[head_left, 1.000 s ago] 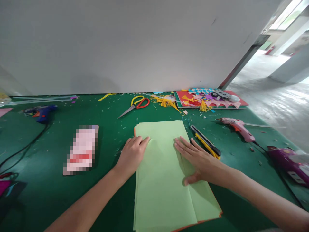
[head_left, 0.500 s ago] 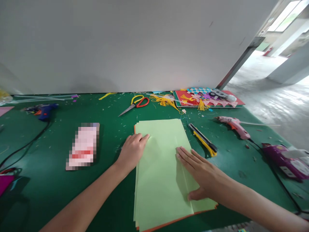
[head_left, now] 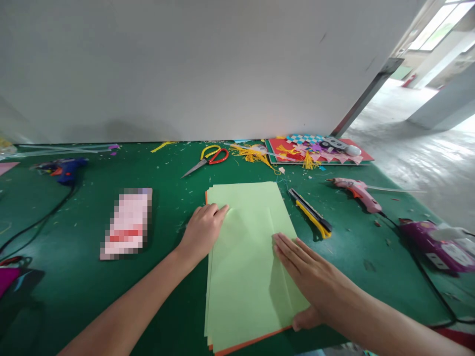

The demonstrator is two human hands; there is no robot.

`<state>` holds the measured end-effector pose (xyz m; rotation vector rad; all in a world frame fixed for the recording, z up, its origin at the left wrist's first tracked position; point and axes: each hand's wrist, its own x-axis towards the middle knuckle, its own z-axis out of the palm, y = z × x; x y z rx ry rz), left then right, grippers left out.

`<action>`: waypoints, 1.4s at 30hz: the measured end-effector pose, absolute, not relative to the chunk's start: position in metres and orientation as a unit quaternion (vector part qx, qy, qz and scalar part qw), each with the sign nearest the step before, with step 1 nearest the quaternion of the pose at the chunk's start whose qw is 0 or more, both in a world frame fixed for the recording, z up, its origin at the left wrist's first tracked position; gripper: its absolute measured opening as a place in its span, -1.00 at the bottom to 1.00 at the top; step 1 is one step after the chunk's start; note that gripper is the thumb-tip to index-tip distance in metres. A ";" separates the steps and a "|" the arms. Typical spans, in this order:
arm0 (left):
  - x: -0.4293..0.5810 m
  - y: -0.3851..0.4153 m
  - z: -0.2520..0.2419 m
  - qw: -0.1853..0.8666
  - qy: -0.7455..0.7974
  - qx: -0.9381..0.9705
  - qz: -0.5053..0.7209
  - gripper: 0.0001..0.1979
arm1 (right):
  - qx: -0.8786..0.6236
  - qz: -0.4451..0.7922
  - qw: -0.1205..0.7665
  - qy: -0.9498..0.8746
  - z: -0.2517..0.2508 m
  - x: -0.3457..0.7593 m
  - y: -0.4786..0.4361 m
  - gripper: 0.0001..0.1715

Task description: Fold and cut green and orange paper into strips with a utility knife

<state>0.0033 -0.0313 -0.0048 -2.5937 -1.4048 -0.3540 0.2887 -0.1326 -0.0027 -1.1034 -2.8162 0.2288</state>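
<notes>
A stack of light green paper [head_left: 247, 277] lies on the table in front of me, with orange sheets showing at its left and lower edges. A crease runs lengthwise near its right side. At the upper left edge of the stack, my left hand [head_left: 205, 225] has its fingers curled and pressed on the paper, one fingertip pointing inward. Lying flat with fingers extended, my right hand [head_left: 308, 269] rests over the right edge of the stack. Its fingertips touch the sheet near the crease, and its thumb is at the lower right edge.
A yellow utility knife [head_left: 310, 213] lies right of the paper. Farther right are a pink glue gun [head_left: 358, 192] and a purple power strip [head_left: 436, 244]. Scissors [head_left: 208, 159] and yellow tassels [head_left: 256, 154] lie behind. A blue glue gun [head_left: 67, 170] and blurred pink item [head_left: 129, 222] are left.
My right hand has slid down toward me and slightly right along the paper's right side. My left hand stays in place on the left edge.
</notes>
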 end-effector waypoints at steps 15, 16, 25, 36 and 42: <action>0.003 -0.032 -0.003 0.096 -0.468 -0.873 -0.100 -0.67 | -0.416 0.084 0.136 -0.895 0.037 0.274 -0.026 -0.72; 0.002 -0.032 -0.003 0.094 -0.467 -0.873 -0.100 -0.67 | -0.403 0.084 0.131 -0.902 0.034 0.273 -0.021 -0.72; 0.002 -0.031 -0.003 0.087 -0.468 -0.874 -0.103 -0.67 | -0.373 0.077 0.080 -0.921 0.038 0.275 -0.025 -0.69; 0.003 -0.030 -0.003 0.085 -0.466 -0.875 -0.101 -0.68 | -0.388 0.080 -0.029 -0.918 0.055 0.273 -0.035 -0.63; 0.003 -0.031 -0.004 0.085 -0.470 -0.872 -0.109 -0.68 | -0.403 0.085 -0.047 -0.910 0.047 0.272 -0.048 -0.10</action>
